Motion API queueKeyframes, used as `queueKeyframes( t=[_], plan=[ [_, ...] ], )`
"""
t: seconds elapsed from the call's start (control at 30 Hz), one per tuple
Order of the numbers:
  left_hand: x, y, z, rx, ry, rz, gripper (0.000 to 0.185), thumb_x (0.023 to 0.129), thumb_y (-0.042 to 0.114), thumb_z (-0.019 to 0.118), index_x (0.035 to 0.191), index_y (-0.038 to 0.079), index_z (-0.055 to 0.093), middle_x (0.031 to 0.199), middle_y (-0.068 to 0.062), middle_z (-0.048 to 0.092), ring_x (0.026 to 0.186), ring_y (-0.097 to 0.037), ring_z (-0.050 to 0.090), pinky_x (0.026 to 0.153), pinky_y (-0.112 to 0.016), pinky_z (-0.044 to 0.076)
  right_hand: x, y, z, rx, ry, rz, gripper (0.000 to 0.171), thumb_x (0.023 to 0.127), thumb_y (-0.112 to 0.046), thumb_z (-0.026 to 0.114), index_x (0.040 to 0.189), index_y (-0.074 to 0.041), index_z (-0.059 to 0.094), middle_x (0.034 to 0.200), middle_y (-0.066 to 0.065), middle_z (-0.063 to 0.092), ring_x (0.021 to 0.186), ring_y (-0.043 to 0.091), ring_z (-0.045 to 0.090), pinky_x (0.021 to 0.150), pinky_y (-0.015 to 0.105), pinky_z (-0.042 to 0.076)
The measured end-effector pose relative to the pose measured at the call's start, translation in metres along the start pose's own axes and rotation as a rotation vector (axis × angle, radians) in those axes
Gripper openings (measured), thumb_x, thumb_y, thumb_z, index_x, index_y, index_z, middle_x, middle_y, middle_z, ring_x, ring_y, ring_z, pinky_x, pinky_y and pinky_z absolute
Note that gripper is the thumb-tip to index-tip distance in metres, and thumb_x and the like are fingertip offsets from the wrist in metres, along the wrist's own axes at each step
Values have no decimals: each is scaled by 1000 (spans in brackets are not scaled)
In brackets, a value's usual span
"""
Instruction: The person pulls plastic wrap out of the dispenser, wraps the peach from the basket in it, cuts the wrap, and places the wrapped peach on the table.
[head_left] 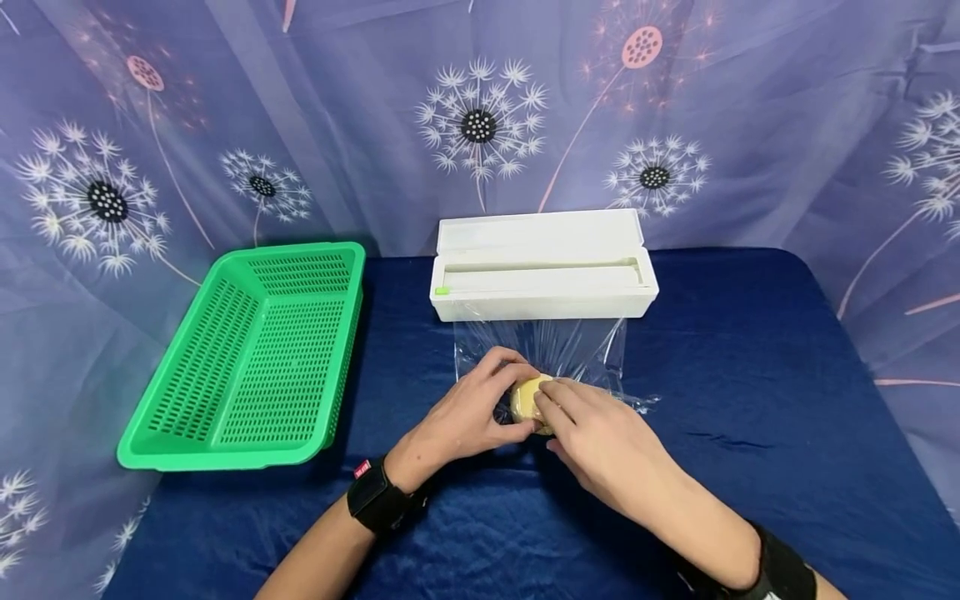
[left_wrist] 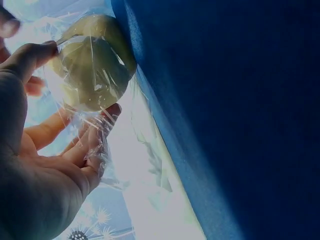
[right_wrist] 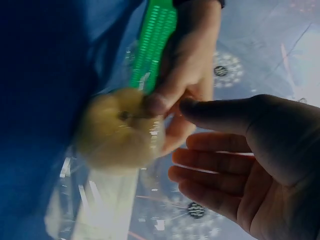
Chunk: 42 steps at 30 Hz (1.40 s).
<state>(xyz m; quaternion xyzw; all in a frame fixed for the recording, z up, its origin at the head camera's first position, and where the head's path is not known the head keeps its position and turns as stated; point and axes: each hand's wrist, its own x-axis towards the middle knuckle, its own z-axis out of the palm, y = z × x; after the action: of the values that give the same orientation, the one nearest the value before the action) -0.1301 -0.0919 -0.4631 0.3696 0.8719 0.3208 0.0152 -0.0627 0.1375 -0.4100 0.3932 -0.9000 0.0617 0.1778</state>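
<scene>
The left hand (head_left: 471, 408) curls its fingers around the yellow fruit (head_left: 529, 397), gripping it through the cling film (head_left: 558, 350). The right hand (head_left: 600, 442) rests relaxed fingers on its right side. The fruit sits between both hands, just before the film dispenser (head_left: 542, 267).

Yellow fruit (head_left: 527, 398) mostly hidden by both hands; right forearm cut off below
</scene>
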Motion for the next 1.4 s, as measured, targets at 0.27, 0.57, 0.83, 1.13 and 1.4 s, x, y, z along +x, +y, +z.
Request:
queueKeyframes(
  t=[0.27,0.57,0.83,1.13,1.4],
  plan=[
    [1,-2,0,39,15,28,57,95,39,82,142,13,62,129,0,58,102,-13,62,82,-26,53,2,13,21,29,-38,42,59,83,-25,94,128,4,70,130,17,69,114,33,71,94,43,60],
    [0,-3,-1,103,20,18,56,98,43,77,145,17,62,128,2,63,102,-11,62,86,-35,51,4,20,31,95,5,92,56,88,-29,90,130,3,69,132,17,69,115,34,70,94,45,59],
    [0,-2,-1,121,28,-16,54,98,44,77,142,17,61,131,2,65,111,-15,65,97,-42,51,5,25,38,161,36,108,57,88,-24,90,133,2,69,134,17,68,116,33,70,92,44,60],
    [1,-3,-1,161,25,-25,53,98,46,77,139,18,62,132,2,67,118,-15,64,102,-44,45,7,33,45,264,64,119,47,88,-9,87,131,1,70,131,17,69,116,33,70,91,43,60],
    [2,-2,-2,218,-4,-42,65,93,53,79,146,21,57,138,4,64,133,-17,57,106,-46,43,7,39,47,290,66,118,44,93,-8,83,133,2,69,132,20,68,118,35,69,95,45,59]
  ],
)
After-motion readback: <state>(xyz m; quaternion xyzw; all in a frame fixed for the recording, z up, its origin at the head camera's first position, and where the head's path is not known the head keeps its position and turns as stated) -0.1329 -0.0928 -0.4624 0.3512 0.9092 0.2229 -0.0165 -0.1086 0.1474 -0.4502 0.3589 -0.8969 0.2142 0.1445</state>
